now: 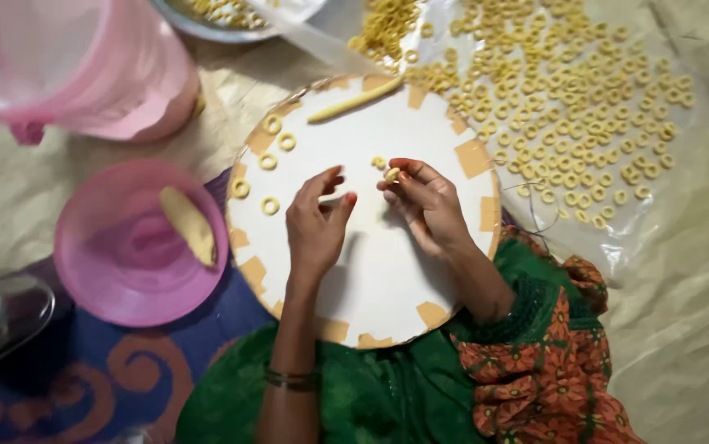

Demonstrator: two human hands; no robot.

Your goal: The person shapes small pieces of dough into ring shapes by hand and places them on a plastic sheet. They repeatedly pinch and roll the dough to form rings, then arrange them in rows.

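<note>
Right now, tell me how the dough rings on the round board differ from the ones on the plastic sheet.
The rings on the round board are few and lie in a loose arc at its left edge; the rings on the plastic sheet are many and spread widely. The board is white, the sheet clear. Both sets are small pale-yellow loops.

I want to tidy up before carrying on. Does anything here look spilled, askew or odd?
Nothing looks spilled. The dough rings lie spread on the clear plastic sheet, five more sit along the round white board, and a dough lump rests in the pink bowl. The right hand pinches a small dough piece.
</note>
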